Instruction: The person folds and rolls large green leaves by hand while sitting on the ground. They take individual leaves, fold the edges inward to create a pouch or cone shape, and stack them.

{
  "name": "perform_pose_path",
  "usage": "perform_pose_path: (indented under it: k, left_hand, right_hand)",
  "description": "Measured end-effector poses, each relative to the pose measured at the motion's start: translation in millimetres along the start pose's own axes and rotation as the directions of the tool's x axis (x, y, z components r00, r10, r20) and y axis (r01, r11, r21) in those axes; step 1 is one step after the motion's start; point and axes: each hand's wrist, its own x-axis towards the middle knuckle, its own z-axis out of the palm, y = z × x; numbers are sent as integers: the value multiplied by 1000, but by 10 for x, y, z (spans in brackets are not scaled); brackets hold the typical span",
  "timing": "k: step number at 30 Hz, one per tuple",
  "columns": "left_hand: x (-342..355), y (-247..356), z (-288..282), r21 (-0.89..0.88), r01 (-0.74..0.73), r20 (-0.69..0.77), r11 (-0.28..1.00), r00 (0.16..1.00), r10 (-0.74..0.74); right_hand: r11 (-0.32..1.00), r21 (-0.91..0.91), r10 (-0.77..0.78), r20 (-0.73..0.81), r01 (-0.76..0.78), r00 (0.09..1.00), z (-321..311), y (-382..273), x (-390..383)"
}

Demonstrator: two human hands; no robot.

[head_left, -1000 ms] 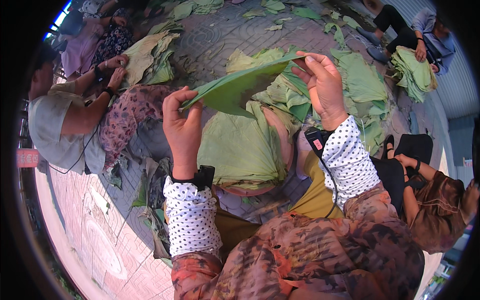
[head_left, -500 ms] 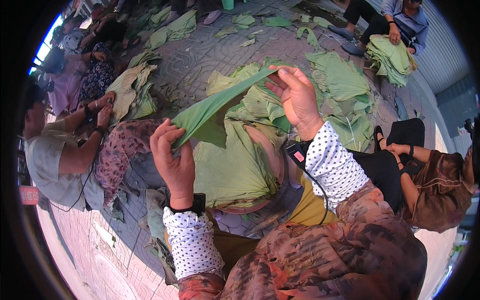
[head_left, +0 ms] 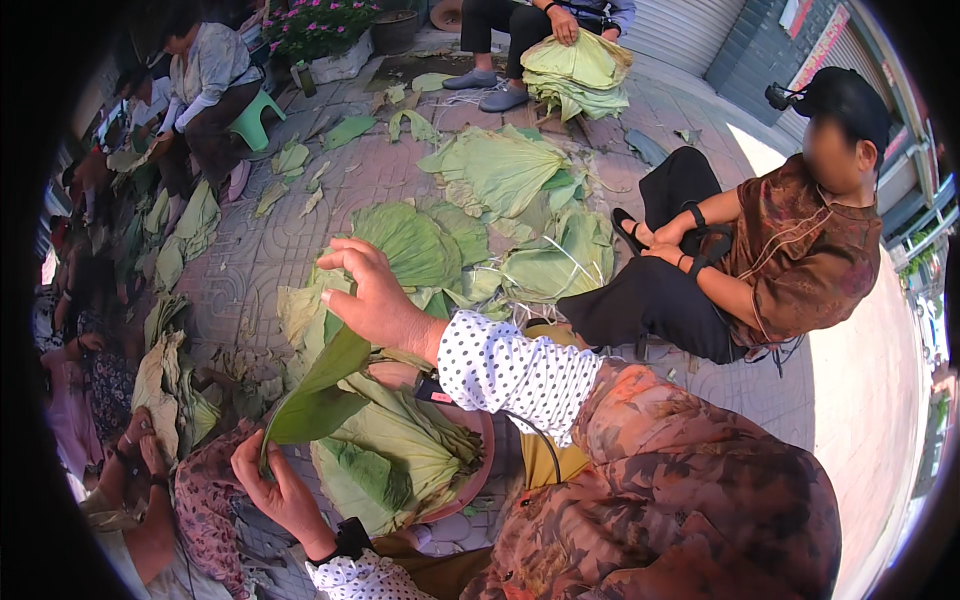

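A green lotus leaf stretches in a narrow fold between my hands. My left hand pinches its lower end between thumb and fingers. Just above the leaf's upper end is my right hand, its thumb and fingers spread apart; the leaf passes behind its underside, so any contact there is hidden. Below both hands, a pile of large lotus leaves fills a pink basin by my knees, with a smaller folded leaf on top.
Stacked lotus leaves and a tied bundle lie on the paving ahead. A person in a black cap sits at right. Another holds a leaf stack at the back. Several people sit at left, near a green stool.
My view has swung to the right. The leaf, earlier stretched between two pinching hands, has moved lower left; my right hand's fingers have parted from its upper end.
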Motion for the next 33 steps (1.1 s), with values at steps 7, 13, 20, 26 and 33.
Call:
perform_pose_path:
  k: [7, 13, 20, 26, 33]
  left_hand:
    - [69, 94, 238, 49, -134, 98, 990, 987, 128]
    - [10, 135, 385, 36, -121, 185, 992, 976, 113]
    - [17, 26, 541, -133, 44, 194, 990, 981, -18]
    - [0, 18, 649, -328, 202, 147, 923, 976, -162]
    - [-18, -1, 560, -320, 241, 150, 916, 968, -202]
  right_hand:
    - [883, 55, -431, 490, 466, 758, 257, -188, -384]
    - [912, -52, -295, 605, 406, 740, 284, -123, -531]
    - [852, -76, -419, 491, 517, 764, 181, -116, -465]
    - [882, 14, -418, 483, 471, 769, 185, -59, -445]
    - [900, 64, -409, 473, 432, 780, 226, -114, -458]
